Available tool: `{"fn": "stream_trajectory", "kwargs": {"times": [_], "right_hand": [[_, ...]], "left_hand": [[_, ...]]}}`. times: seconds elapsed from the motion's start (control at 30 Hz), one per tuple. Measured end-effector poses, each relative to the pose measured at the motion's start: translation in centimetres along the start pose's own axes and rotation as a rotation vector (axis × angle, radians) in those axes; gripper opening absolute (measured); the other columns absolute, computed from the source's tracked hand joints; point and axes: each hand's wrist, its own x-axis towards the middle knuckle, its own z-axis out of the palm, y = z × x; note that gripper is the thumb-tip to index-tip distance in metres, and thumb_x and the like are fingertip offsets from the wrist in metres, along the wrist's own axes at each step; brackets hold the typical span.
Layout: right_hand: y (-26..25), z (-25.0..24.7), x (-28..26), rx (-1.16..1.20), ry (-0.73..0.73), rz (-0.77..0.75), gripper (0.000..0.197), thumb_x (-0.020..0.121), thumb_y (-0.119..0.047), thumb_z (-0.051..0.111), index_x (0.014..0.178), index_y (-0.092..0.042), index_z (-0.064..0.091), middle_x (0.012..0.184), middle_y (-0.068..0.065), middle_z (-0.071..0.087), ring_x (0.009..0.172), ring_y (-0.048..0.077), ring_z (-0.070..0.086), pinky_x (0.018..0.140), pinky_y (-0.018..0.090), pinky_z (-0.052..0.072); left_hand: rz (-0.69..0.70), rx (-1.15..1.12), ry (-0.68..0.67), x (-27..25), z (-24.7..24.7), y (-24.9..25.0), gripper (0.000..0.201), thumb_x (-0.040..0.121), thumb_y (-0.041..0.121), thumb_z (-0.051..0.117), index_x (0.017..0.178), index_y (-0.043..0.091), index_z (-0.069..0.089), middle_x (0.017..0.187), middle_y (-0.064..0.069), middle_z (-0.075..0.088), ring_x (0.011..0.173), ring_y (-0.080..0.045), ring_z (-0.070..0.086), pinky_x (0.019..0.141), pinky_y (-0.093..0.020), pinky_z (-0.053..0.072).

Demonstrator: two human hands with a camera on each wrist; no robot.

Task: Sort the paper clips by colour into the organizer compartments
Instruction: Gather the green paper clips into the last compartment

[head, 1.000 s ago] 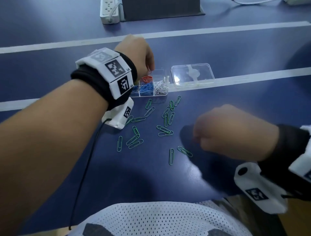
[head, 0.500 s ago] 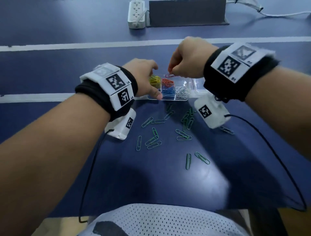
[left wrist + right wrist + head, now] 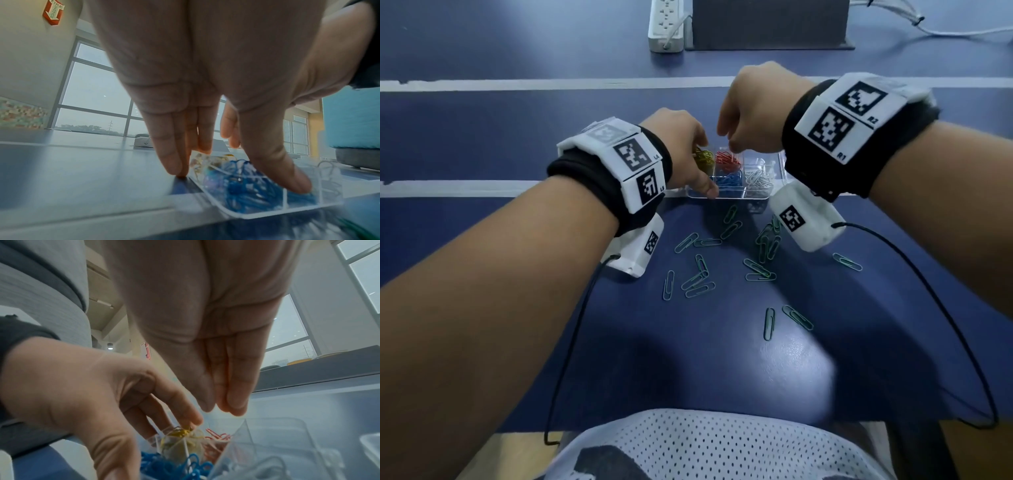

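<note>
Fingers of the left hand [image 3: 685,150] steady the clear organizer [image 3: 756,200]: the thumb lies along its near wall by the blue clips [image 3: 729,181], the other fingers, fairly straight, reach down at its left end by the yellow clips [image 3: 703,158]. The right hand [image 3: 751,113] hangs just above the compartment of red clips [image 3: 727,159], its fingers straight and close together, pointing down; whether they hold a clip I cannot tell. White clips [image 3: 758,178] fill the right compartment. Green clips [image 3: 697,279] lie scattered on the blue table [image 3: 482,137], nearer the person than both hands.
</note>
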Motion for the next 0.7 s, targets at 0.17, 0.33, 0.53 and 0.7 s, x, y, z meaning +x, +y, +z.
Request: {"fn": "stream_trajectory", "kwargs": {"times": [0.17, 0.33, 0.53, 0.7], "right_hand": [[0.8, -0.2, -1.7, 0.06, 0.053, -0.012, 0.027, 0.083, -0.005, 0.058, 0.1, -0.019, 0.074, 0.07, -0.002, 0.062, 0.08, 0.021, 0.063, 0.082, 0.03, 0.053], [2.3, 0.3, -4.8, -0.008, -0.02, -0.066, 0.021, 0.081, -0.007, 0.058, 0.09, -0.014, 0.076, 0.052, -0.012, 0.049, 0.071, 0.021, 0.058, 0.08, 0.028, 0.053], [4.3, 2.2, -6.7, -0.151, -0.145, 0.0, 0.025, 0.08, -0.004, 0.057, 0.094, -0.015, 0.074, 0.073, 0.005, 0.056, 0.089, 0.032, 0.064, 0.074, 0.028, 0.048], [5.2, 2.6, -7.2, -0.235, -0.13, -0.067, 0.019, 0.079, -0.007, 0.059, 0.09, -0.01, 0.074, 0.09, 0.011, 0.068, 0.091, 0.033, 0.062, 0.076, 0.032, 0.05]], "left_hand": [[-0.004, -0.094, -0.014, -0.2, 0.7, -1.1, 0.09, 0.063, 0.055, 0.075, 0.137, 0.019, 0.039, 0.127, -0.003, 0.058, 0.118, -0.024, 0.053, 0.099, -0.034, 0.04], [0.008, -0.236, -0.02, -1.1, 1.1, -1.8, 0.087, 0.059, 0.059, 0.073, 0.115, 0.012, 0.025, 0.11, -0.011, 0.055, 0.103, -0.028, 0.061, 0.096, -0.042, 0.047], [0.027, -0.117, -0.029, -2.5, 1.7, -1.9, 0.07, 0.065, 0.051, 0.074, 0.096, 0.01, 0.025, 0.104, -0.011, 0.044, 0.099, -0.029, 0.054, 0.076, -0.032, 0.038], [0.032, -0.045, -0.091, -4.1, 1.9, -2.5, 0.048, 0.069, 0.05, 0.071, 0.086, 0.018, 0.04, 0.106, -0.005, 0.042, 0.089, -0.022, 0.047, 0.079, -0.029, 0.038]]}}
